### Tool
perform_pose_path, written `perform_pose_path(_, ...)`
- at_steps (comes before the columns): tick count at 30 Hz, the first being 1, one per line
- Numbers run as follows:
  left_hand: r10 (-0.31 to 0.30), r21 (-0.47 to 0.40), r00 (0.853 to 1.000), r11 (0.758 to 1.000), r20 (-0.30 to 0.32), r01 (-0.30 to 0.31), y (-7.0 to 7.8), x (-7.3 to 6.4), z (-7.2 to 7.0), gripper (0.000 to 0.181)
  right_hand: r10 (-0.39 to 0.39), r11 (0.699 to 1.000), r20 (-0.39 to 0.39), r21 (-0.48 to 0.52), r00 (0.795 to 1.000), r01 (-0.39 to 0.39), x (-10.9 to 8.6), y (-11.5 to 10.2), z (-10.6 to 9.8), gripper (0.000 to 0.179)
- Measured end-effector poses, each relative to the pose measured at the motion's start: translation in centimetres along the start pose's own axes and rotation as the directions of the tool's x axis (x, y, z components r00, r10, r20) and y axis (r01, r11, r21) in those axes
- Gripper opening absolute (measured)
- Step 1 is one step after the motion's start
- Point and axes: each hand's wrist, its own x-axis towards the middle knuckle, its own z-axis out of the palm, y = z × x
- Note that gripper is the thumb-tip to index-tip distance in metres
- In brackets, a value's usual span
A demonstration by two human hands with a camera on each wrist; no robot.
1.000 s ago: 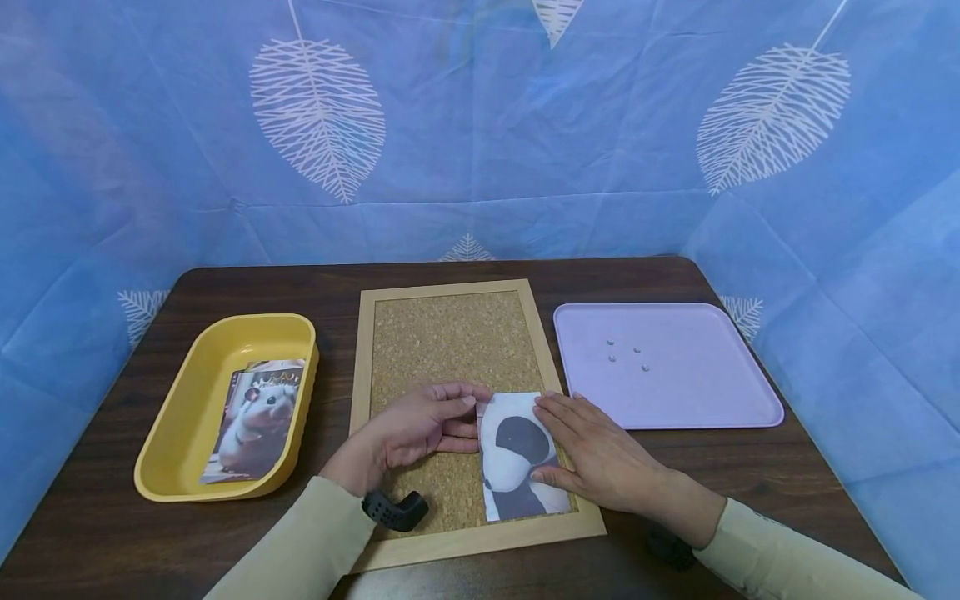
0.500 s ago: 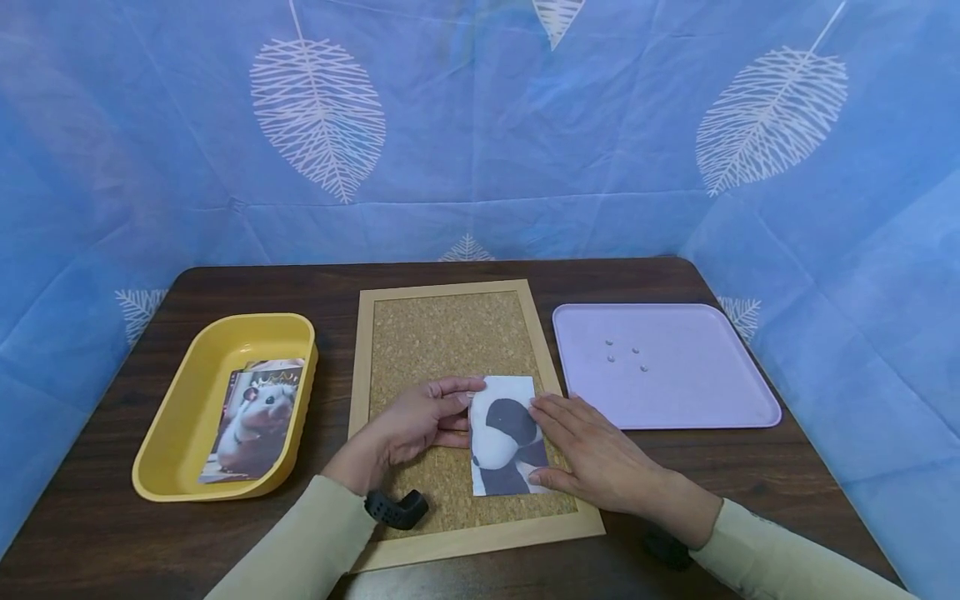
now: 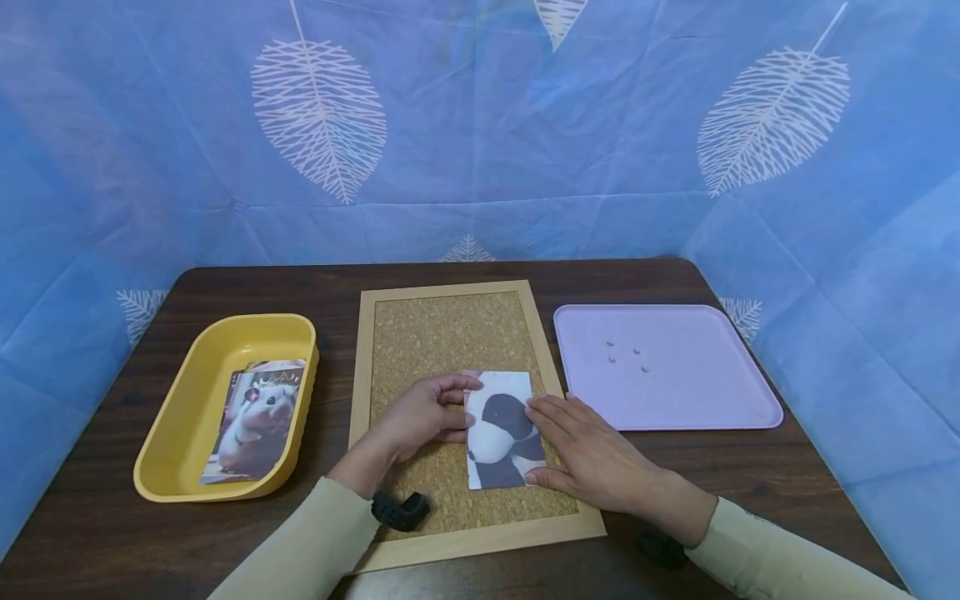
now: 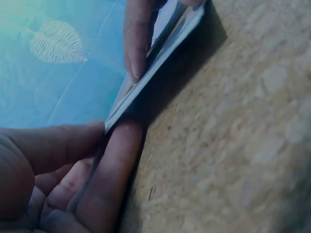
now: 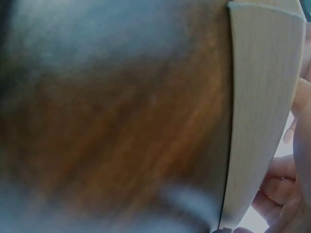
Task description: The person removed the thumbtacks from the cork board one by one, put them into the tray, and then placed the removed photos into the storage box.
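A photo print [image 3: 501, 442] with a grey-and-white picture is held over the cork board [image 3: 450, 333], right of its middle. My left hand [image 3: 420, 417] pinches its left edge. The left wrist view shows the thumb above the print [image 4: 165, 63] and a finger [image 4: 109, 179] underneath, with that edge raised off the cork. Along the print's right edge, my right hand [image 3: 592, 454] rests with fairly straight fingers, its thumb near the lower corner. The right wrist view has mostly blurred table and the board's wooden frame [image 5: 262, 87].
A yellow tub [image 3: 172, 417] on the left contains a small stack of photo prints [image 3: 258, 425], a hamster on top. To the right lies a lilac tray [image 3: 705, 367] bearing several tiny clear pieces [image 3: 636, 351]. All stand on a dark wooden table [image 3: 82, 492].
The photo print has shifted up the board and slightly left, with its left edge still pinched by my left hand. My right hand has stayed nearly in place. Tub and tray are unchanged.
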Motion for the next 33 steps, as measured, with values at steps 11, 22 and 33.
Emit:
perform_pose_path(11,0.022,0.062,0.989,0.998,-0.144,-0.013,0.1,0.5,0.7,0.031,-0.016,1.0,-0.024,-0.007,1.0,0.015,-0.1,0.0,0.1,0.087)
perform_pose_path(22,0.025,0.011,0.982,1.0,-0.189,-0.023,0.2,0.5,-0.1,0.031,-0.018,1.0,-0.028,-0.001,0.999,0.018,-0.2,0.0,0.2,0.082)
perform_pose_path(33,0.047,-0.041,0.987,0.998,-0.151,-0.054,0.3,0.0,-1.9,0.035,-0.01,1.0,-0.023,0.01,1.0,0.011,-0.2,0.0,0.1,0.086)
